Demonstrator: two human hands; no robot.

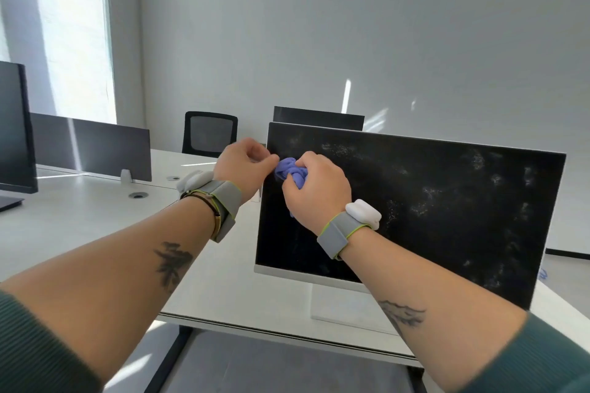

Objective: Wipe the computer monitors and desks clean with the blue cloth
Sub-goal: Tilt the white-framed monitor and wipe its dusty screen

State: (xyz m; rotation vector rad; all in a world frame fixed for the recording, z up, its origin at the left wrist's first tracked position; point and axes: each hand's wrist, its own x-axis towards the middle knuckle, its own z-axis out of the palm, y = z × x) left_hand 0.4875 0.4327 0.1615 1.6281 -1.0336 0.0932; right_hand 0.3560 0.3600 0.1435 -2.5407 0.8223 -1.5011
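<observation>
Two hands are bunching the blue cloth [291, 172] at the dusty monitor [431, 217], ten o'clock corner; right hand [316, 195] gripping it, left hand [244, 166] pinching its edge; sweeping toward three o'clock is likely coming next.

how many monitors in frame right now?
3. The dusty monitor behind the blue cloth; a second monitor just behind it, mostly hidden; a third monitor at the far left, cut by the frame edge. Others may be out of view.
</observation>
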